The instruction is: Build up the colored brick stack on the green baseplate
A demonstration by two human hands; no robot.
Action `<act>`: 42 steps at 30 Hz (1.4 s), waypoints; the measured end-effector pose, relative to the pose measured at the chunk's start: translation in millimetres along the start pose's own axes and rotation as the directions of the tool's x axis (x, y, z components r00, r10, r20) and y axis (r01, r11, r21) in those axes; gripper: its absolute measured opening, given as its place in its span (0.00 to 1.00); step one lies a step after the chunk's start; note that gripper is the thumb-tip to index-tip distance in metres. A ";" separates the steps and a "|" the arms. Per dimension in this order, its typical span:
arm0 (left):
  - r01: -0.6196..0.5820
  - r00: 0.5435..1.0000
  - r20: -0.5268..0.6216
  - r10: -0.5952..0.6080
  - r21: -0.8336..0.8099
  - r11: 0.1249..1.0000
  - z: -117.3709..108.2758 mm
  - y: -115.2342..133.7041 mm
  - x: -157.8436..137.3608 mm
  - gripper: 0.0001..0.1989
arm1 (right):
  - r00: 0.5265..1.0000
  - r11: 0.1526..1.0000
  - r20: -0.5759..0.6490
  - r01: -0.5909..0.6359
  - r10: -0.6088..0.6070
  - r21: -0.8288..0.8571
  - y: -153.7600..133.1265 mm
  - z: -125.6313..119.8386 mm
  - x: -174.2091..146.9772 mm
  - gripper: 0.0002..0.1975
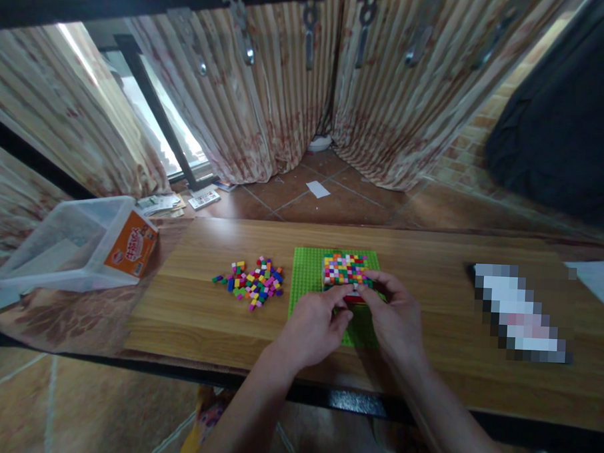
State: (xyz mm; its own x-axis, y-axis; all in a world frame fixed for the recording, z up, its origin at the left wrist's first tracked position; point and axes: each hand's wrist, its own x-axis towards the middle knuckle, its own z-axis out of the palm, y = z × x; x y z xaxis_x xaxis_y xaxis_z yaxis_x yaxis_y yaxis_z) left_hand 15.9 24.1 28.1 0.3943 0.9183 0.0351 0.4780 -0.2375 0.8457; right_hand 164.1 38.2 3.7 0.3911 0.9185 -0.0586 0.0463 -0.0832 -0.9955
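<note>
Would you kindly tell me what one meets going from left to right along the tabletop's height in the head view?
Clear plastic bin with an orange label, loose colored bricks, green baseplate, pixelated dark-edged object.

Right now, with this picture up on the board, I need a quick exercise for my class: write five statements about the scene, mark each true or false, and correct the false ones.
1. The left hand and right hand are both at the brick block on the green baseplate. True.
2. In the picture, the loose bricks lie right of the green baseplate. False: the loose bricks lie to its left.
3. The translucent tub bears an orange label. True.
4. The left hand is inside the tub. False: it is at the near side of the brick block.
5. The curtains are plain blue. False: the curtains are pale with reddish patterning.
</note>
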 end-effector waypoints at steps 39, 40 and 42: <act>-0.063 0.979 -0.197 -0.041 -0.492 0.868 2.7 -6.7 6.1 0.24 | 0.676 0.558 0.295 0.730 -0.675 -0.395 -2.5 -9.2 -19.1 0.08; -0.058 0.979 -0.197 -0.045 -0.490 0.870 2.8 -6.1 5.9 0.24 | 0.676 0.560 0.294 0.730 -0.676 -0.391 -2.9 -9.1 -18.9 0.08; -0.060 0.979 -0.198 -0.043 -0.484 0.873 2.8 -5.4 5.9 0.24 | 0.675 0.565 0.294 0.733 -0.677 -0.379 -3.8 -9.1 -18.9 0.07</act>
State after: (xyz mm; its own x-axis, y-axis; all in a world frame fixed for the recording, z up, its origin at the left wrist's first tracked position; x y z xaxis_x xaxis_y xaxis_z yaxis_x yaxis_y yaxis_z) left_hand 17.8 29.9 22.3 0.2102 0.9722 0.1035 0.0143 -0.1089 0.9939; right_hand 164.9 17.6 9.2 -0.0382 0.7898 0.6121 0.6615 0.4791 -0.5770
